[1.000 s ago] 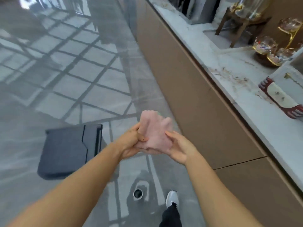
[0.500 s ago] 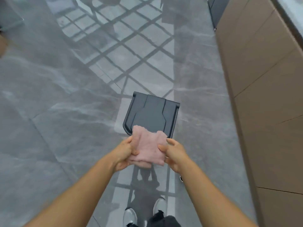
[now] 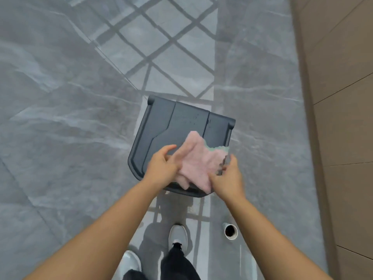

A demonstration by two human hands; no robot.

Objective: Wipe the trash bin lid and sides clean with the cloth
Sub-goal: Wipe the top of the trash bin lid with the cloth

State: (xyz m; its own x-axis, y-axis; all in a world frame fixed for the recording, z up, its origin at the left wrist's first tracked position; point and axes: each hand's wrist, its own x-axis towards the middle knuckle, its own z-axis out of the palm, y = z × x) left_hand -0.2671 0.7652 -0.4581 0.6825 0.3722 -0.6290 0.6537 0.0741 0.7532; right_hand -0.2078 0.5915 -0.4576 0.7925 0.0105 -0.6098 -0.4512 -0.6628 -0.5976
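Here, seen from above, a dark grey trash bin (image 3: 177, 126) stood on a grey marble floor (image 3: 60, 118), its lid closed and filling the middle of the view. Two bare forearms reached in from 6 o'clock. A pink cloth (image 3: 196, 160) with a pale green edge was spread over the near half of the lid; whether it touched the lid could not be told. The right hand (image 3: 228, 178) pinched the cloth's edge at 4 o'clock, its grip closed on the fabric. The left hand (image 3: 161, 168) lay against the cloth's edge at 9 o'clock, thumb raised; its fingers were blurred, so that grip could not be judged. A small white cup (image 3: 231, 231) stood on the floor at 5 o'clock from the bin. Two pale shoes (image 3: 178, 235) showed at 6 o'clock. Brown cabinet panels (image 3: 343, 98) ran along 3 o'clock.
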